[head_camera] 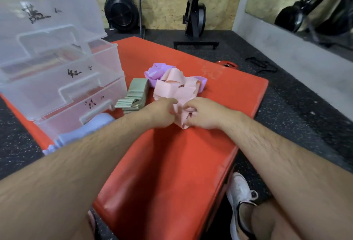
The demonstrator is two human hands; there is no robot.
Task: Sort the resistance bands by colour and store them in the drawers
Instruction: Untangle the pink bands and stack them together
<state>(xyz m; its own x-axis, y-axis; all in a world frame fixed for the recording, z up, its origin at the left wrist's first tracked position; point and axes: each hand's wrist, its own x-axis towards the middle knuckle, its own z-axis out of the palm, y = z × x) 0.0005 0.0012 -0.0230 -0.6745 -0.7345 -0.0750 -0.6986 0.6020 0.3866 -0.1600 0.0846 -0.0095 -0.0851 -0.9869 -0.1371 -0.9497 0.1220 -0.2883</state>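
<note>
Sorting is judged to be well under way, with storing hardly begun. On the red mat [172, 163], the green bands [136, 94] are folded and stacked in a neat row. The pale blue bands [86, 130] are gathered just in front of the lowest drawer and are partly hidden by the left forearm. The pink bands [177, 87] lie in a loose, tangled heap at the middle of the mat. The purple bands [154, 71] are crumpled behind that heap and touching it.

The near edge of the pink heap is held by both hands. The fingers of the left hand [162, 111] are curled round a fold of it. Those of the right hand [202, 113] are hooked into the pink band beside it. The pink is therefore taken to be the colour in hand. The purple is left to be straightened, and all four piles are still to be put away.

The clear plastic drawers [57, 79] stand at the left of the mat, several pulled out in steps. Faint coloured shapes show through the wall of one upper drawer, but what they are cannot be told.

Black marker writing [74, 73] is seen on three drawer fronts. It is scrawled and blurred, and no word or number can be read with any certainty. No brand name is visible.
</note>
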